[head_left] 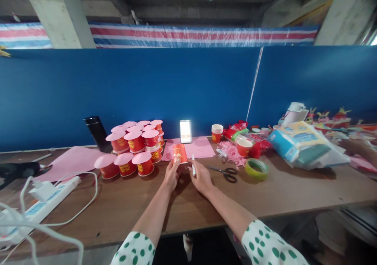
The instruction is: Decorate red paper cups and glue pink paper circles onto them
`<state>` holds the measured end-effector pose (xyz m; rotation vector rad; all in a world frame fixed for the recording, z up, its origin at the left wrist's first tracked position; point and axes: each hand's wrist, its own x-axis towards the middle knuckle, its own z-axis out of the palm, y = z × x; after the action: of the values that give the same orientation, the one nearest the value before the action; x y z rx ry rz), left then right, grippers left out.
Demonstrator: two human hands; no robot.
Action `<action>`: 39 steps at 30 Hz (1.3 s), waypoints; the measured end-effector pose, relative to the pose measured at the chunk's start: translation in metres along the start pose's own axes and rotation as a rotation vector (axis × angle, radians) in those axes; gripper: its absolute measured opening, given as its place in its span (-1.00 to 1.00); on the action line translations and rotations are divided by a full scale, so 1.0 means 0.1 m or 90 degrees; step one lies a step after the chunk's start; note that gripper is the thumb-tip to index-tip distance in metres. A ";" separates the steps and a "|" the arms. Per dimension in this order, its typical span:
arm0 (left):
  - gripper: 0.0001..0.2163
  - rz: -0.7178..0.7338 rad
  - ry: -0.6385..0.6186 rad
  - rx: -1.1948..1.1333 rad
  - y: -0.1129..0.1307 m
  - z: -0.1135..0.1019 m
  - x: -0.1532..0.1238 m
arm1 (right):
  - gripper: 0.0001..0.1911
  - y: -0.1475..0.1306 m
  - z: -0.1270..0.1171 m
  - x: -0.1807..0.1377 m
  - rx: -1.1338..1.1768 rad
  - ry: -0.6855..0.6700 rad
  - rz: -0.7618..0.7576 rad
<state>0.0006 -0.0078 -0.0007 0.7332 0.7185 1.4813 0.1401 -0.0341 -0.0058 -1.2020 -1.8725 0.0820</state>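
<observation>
My left hand [172, 175] is closed around a red paper cup [180, 153], held upside down on a pink paper sheet [203, 148] near the middle of the brown table [188, 202]. My right hand [200, 176] grips a thin white pen-like tool [193, 165] just to the right of the cup. To the left stands a stacked cluster of red cups with pink round tops [136, 143].
Black scissors [227, 173] and a green tape roll [256, 168] lie right of my hands. A lit phone [185, 131] leans on the blue partition [147, 88]. A black flask [96, 132], a power strip with cables [44, 194], more cups and packaging [300, 144] are about.
</observation>
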 end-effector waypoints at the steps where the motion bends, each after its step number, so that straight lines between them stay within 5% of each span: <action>1: -0.58 0.000 0.002 0.000 0.00 0.00 0.00 | -0.65 0.00 0.00 0.00 0.001 0.000 0.000; 11: -0.62 0.001 -0.006 0.001 0.04 0.02 -0.03 | -0.62 -0.01 -0.04 0.04 0.070 0.073 -0.037; 28: -0.64 -0.010 0.012 -0.032 0.04 0.02 0.00 | -0.60 0.14 -0.24 0.69 0.474 0.214 0.252; 33: -0.65 -0.016 0.019 -0.042 0.05 0.03 0.01 | -0.46 0.17 -0.05 0.57 0.528 0.235 0.327; 39: -0.76 -0.023 0.062 -0.077 0.03 -0.01 0.06 | -0.58 0.08 0.01 0.41 0.537 0.210 0.322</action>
<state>-0.0017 -0.0017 0.0011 0.5563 0.7051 1.5219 0.1394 0.0018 0.0159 -0.9620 -1.0187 0.8114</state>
